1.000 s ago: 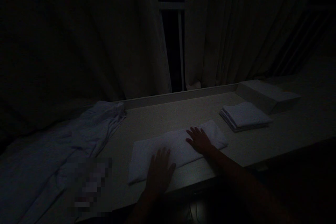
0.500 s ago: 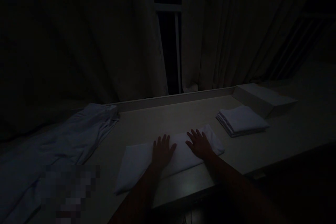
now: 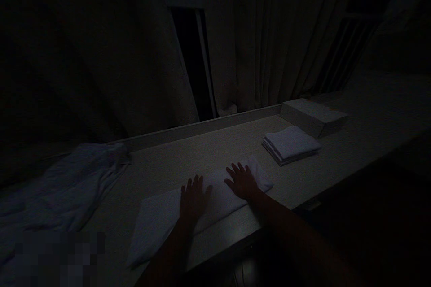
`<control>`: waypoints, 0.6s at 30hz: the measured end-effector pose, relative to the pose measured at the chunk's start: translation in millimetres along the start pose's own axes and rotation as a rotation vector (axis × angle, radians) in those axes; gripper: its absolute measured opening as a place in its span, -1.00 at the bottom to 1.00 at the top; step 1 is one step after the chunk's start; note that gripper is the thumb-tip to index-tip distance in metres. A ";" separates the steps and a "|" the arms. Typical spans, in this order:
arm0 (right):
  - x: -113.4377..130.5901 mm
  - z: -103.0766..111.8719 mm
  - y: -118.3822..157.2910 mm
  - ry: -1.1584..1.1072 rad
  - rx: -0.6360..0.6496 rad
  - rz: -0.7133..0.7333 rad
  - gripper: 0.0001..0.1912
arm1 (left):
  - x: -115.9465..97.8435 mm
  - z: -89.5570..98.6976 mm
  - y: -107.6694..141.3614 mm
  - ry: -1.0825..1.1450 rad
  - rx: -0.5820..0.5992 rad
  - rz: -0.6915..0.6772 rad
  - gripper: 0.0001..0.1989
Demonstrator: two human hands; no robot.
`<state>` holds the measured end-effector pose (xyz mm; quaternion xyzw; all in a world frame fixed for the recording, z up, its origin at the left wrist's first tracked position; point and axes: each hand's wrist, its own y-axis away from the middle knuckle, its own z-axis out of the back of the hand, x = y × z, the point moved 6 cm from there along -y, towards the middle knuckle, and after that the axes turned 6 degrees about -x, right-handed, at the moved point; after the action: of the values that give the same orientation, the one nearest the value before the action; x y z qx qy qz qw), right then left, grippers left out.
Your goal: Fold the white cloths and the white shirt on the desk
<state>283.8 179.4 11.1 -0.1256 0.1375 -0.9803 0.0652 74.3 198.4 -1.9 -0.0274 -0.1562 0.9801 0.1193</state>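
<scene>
A long folded white cloth (image 3: 218, 193) lies flat near the front edge of the table. My left hand (image 3: 194, 198) rests palm down on its middle, fingers spread. Toward the cloth's right end lies my right hand (image 3: 242, 182), also flat with its fingers apart. Neither hand grips anything. Beyond my right hand sits a neat stack of folded white cloth (image 3: 291, 143), apart from the piece under my hands. The light is very dim, so fine detail is hard to see.
Crumpled white cloth (image 3: 67, 188) covers the left side of the table (image 3: 188, 157). A pale box (image 3: 313, 114) stands at the back right, behind the stack. A low ledge (image 3: 202, 126) runs along the back, below curtains (image 3: 269, 45). A lower-left patch is pixelated.
The view has turned to the right and tilted, so everything sits further left in the picture. Both hands stay flat on the folded cloth, in much the same places.
</scene>
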 end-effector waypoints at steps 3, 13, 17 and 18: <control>5.0 0.0 7.0 -0.011 -0.016 0.000 -0.34 | 3.3 -0.5 5.5 -0.011 0.004 -0.021 -0.33; -32.7 7.0 7.4 -0.067 0.107 0.031 -0.26 | 7.7 -0.9 16.5 -0.020 0.004 -0.041 -0.33; -67.0 9.0 4.3 -0.030 0.120 -0.034 -0.26 | 7.1 -0.7 16.4 -0.012 0.004 -0.043 -0.32; -72.5 8.5 3.7 -0.018 0.117 -0.047 -0.28 | 7.0 0.1 16.6 -0.010 0.002 -0.044 -0.32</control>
<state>355.9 185.4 1.4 -0.1336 0.0761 -0.9868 0.0504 63.7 184.7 -7.2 -0.0189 -0.1567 0.9775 0.1400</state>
